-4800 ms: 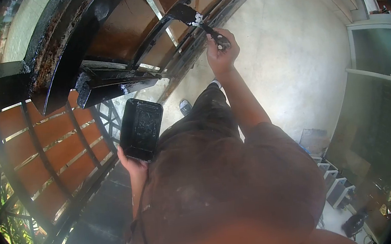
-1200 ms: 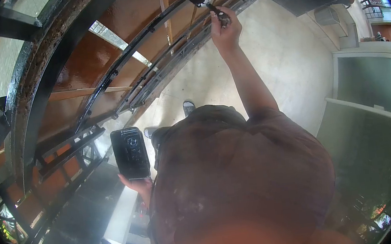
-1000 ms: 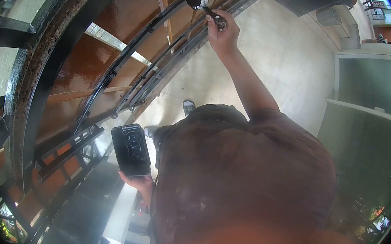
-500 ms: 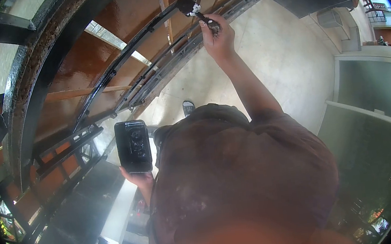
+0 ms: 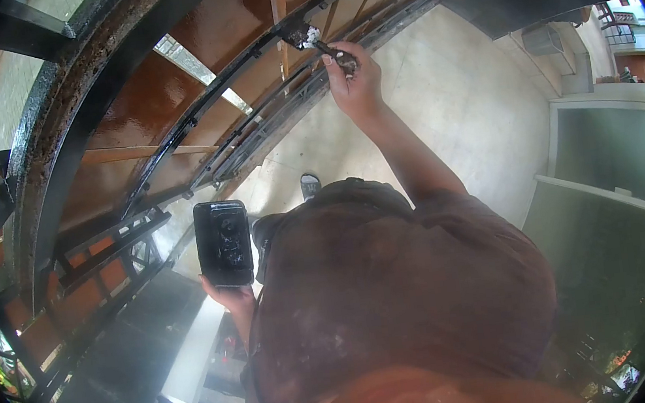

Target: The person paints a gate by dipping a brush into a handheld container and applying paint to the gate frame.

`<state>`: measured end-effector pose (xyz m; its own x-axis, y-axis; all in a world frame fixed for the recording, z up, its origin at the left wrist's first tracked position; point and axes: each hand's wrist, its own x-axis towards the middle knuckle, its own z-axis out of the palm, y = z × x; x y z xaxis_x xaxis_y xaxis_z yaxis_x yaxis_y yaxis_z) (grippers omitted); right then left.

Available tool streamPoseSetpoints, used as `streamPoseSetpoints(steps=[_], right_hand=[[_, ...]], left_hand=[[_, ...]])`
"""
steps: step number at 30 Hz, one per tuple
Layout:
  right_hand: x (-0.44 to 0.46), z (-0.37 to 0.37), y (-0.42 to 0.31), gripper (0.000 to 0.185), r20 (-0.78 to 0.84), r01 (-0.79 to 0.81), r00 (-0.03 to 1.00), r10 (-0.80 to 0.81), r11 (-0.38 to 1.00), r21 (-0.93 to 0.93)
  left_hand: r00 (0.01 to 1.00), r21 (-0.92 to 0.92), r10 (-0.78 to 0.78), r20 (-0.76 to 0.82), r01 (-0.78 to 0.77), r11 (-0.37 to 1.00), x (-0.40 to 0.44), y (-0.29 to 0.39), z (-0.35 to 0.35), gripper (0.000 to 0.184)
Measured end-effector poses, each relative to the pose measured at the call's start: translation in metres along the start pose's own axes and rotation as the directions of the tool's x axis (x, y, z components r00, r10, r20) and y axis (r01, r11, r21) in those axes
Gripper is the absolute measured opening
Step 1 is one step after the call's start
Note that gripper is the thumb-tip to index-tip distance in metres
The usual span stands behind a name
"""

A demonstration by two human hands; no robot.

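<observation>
My right hand [image 5: 357,86] is closed around the handle of a paintbrush [image 5: 329,51]. White patches mark the brush near its dark bristles, which touch or nearly touch a curved black metal rail [image 5: 253,48]; the exact contact is hard to see. Low on the left, my left hand [image 5: 230,296] grips the near end of a black rectangular tray [image 5: 223,245]. Wet-looking dark smears shine inside that tray. Glossy black paint shows on parts of the rail.
Brown panels [image 5: 135,95] sit behind the curved metalwork. A thick rusty beam [image 5: 52,129] arches at the upper left. Pale floor [image 5: 452,83] spreads below, with my sandalled foot [image 5: 310,185] on it. To the right stands a greenish glass panel [image 5: 610,145].
My right hand and the paintbrush have shifted slightly left and down along the rail. The tray in my left hand appears slightly further right in view.
</observation>
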<state>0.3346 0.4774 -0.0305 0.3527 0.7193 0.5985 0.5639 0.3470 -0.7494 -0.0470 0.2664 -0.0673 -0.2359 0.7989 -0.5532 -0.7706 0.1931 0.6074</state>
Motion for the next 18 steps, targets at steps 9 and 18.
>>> streamPoseSetpoints(steps=[9, 18], right_hand=[[-0.005, 0.008, -0.014, 0.022, 0.074, 0.013, 0.997, -0.016, 0.999, 0.043], [-0.005, 0.012, -0.031, 0.023, 0.139, -0.027, 0.99, 0.017, 0.997, 0.07]], left_hand=[[1.0, -0.047, -0.007, 0.027, 0.008, 0.999, 0.003, -0.002, 0.001, 0.06], [0.999, -0.082, -0.028, 0.04, 0.031, 0.996, 0.003, -0.002, 0.001, 0.058]])
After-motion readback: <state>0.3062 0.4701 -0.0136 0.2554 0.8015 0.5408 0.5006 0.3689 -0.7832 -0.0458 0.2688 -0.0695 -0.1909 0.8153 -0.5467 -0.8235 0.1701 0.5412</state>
